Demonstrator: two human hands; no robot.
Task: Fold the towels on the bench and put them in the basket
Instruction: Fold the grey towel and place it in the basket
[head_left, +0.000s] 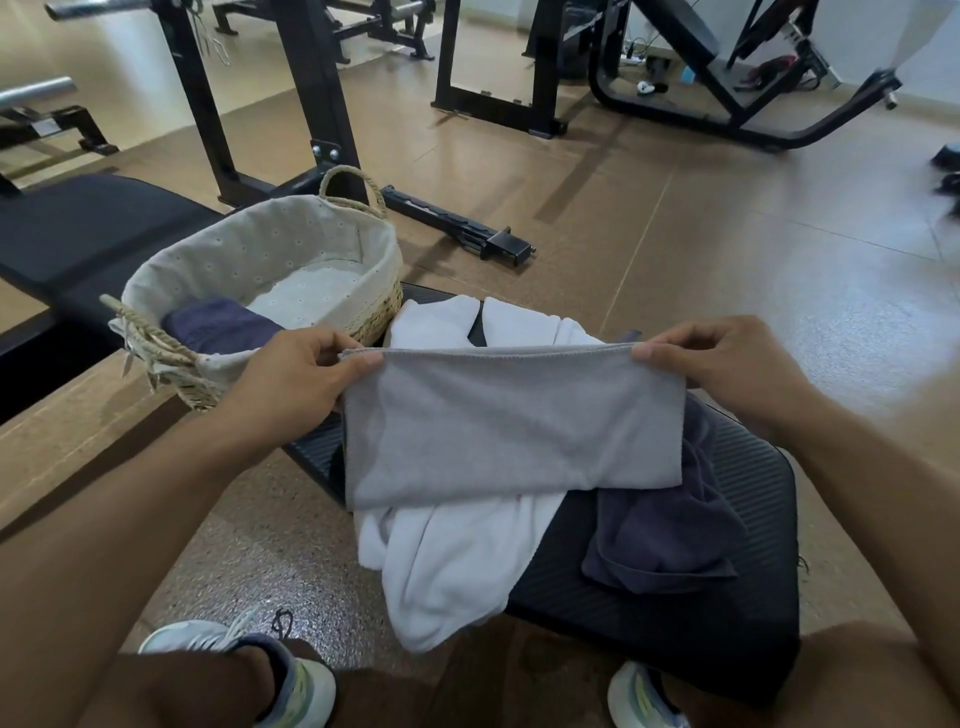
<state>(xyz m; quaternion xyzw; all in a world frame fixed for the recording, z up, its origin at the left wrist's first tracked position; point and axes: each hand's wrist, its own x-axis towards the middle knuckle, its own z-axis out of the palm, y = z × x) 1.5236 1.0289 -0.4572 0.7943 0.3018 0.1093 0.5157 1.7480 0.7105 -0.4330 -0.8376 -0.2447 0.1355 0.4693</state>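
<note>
Over the counter, my left hand and right hand each pinching a top corner of the grey towel, folded double, white towel and dark towel beneath, basket at left holding one folded dark-blue towel

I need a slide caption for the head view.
Both hands, left hand and right hand, hold a grey towel over the bench.
</note>
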